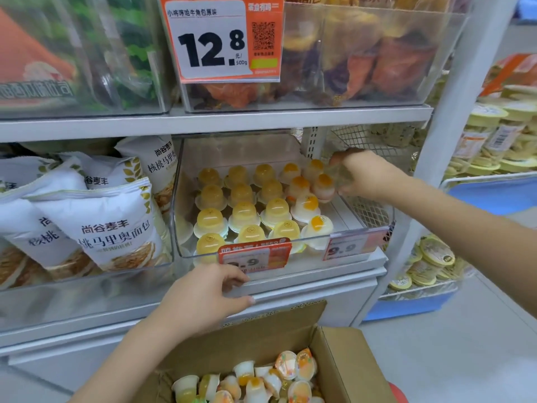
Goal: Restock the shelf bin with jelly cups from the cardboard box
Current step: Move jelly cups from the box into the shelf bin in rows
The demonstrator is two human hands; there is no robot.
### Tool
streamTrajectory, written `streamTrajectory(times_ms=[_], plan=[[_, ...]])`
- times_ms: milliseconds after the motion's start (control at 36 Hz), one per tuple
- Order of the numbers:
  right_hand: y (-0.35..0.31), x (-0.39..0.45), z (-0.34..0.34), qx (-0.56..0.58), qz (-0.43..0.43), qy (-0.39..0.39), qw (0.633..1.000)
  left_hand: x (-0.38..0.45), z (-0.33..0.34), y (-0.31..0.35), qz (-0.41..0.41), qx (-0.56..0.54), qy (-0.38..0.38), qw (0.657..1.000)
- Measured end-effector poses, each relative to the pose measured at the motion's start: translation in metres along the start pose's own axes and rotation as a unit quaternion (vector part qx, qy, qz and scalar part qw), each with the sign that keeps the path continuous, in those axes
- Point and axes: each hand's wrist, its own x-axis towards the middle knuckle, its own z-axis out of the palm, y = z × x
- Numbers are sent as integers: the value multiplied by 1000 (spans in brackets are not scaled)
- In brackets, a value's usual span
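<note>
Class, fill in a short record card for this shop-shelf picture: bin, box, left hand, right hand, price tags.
bin: clear plastic shelf bin, rows of upturned yellow jelly cups, right side bare
box: open brown cardboard box, loose jelly cups inside
left hand: left hand rests on white shelf edge
right hand: right hand sets cups in bin
price tags: red 9.9 tags

price tag (pixel 220 39) "12.8", bin tag (pixel 254 255) "9.9"

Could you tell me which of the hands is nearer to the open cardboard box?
Left. The left hand rests on the shelf edge just above the cardboard box; the right hand is higher up, inside the shelf bin.
</note>
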Motion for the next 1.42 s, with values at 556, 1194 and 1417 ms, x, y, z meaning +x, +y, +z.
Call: streamTrajectory(times_ms=[556, 1194, 1417], plan=[[-78, -234, 216, 174, -74, -131, 973, -61, 189, -88, -123, 103, -144, 976], [-126, -236, 376, 10, -58, -304, 951, -53, 328, -141, -257, 154, -86, 950], [-119, -239, 402, 9, -45, -244, 969, -40, 333, -153, -247, 239, -81, 936]])
